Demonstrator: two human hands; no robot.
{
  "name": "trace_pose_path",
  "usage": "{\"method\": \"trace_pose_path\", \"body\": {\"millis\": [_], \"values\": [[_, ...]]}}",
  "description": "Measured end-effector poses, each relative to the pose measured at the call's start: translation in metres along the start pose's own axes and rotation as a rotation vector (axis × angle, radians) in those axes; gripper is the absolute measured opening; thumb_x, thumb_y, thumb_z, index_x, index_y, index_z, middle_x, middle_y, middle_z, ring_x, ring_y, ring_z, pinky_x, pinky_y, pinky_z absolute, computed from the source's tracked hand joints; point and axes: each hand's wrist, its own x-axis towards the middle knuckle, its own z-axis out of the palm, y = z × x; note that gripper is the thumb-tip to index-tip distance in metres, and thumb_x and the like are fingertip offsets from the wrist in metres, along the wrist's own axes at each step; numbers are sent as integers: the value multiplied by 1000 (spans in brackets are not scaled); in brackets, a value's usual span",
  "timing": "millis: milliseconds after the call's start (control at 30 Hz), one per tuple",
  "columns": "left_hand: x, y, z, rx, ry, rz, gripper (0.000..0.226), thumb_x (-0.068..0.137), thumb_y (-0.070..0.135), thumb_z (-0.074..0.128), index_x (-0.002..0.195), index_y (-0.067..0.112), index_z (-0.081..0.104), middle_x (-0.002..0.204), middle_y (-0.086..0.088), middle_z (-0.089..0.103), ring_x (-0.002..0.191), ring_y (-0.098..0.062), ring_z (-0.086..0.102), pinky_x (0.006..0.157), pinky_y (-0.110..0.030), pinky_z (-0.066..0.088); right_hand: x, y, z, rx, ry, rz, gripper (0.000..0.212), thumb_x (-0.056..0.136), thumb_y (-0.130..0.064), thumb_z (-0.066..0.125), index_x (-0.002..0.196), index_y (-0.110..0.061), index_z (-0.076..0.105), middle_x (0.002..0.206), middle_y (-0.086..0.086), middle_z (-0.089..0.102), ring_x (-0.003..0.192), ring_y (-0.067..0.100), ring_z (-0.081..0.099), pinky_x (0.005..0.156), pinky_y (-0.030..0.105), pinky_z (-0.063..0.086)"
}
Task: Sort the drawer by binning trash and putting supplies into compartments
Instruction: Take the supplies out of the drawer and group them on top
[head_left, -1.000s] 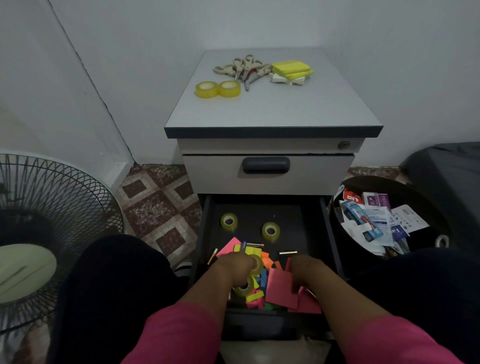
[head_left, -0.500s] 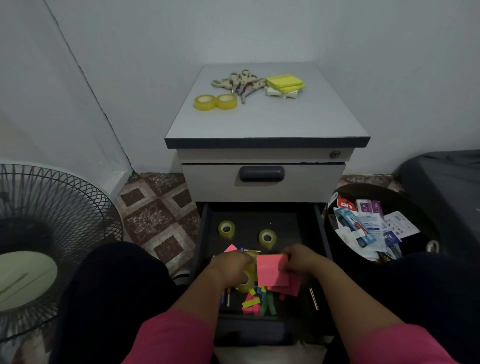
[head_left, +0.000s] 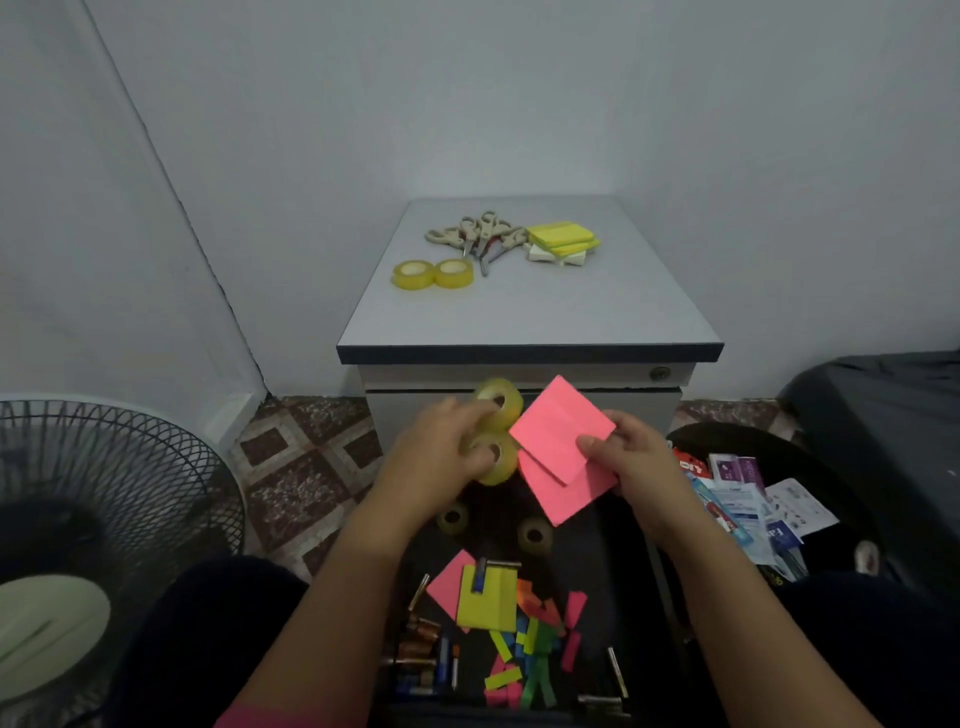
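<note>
Together, hands grip tape rolls (head_left: 496, 434) and pink notes (head_left: 563, 452).

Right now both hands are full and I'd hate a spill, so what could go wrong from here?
The left hand holds two tape rolls stacked in one grip; one could slip and drop into the drawer. The right hand pinches the pink sticky pads by one edge, so the lower pad may slide out. The trash bin sits right beside that hand, so a dropped pad might land among the trash.
</note>
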Motion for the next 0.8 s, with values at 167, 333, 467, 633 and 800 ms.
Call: {"method": "trace_pose_path", "body": {"millis": [167,333,467,633,800], "values": [[65,7,-65,-16,61,-53,46,83,19,65,128,23,58,88,2,51,80,-16,52,80,-36,46,23,-47,9,121,114,-114,26,89,-4,60,114,-13,60,99,5,70,87,21,65,78,41,53],[121,-10,-89,80,-97,-167,44,85,25,65,128,23,57,88,3,51,79,-14,50,74,-26,39,67,-80,14,110,234,-147,30,86,-8,65,115,-12,59,105,11,67,89,26,65,85,47,54],[144,-20,-86,79,-178,-206,42,85,25,67,126,23,59,97,-2,55,83,-15,52,78,-25,39,105,-99,12,102,297,-171,36,88,-9,65,122,-8,55,113,13,63,93,26,65,76,42,58],[146,-37,-91,-311,-59,-205,36,85,4,60,114,25,61,71,0,50,62,-11,50,60,-23,46,155,-103,13,66,401,-181,38,87,-14,66,123,-12,54,114,8,62,96,24,65,79,41,58],[152,-64,-81,-521,463,-331,8,84,14,61,82,22,62,69,-3,52,60,-20,48,52,-28,41,200,-109,24,5,537,-315,36,89,-15,62,124,-11,53,98,-3,59,88,11,60,78,21,48]]}}
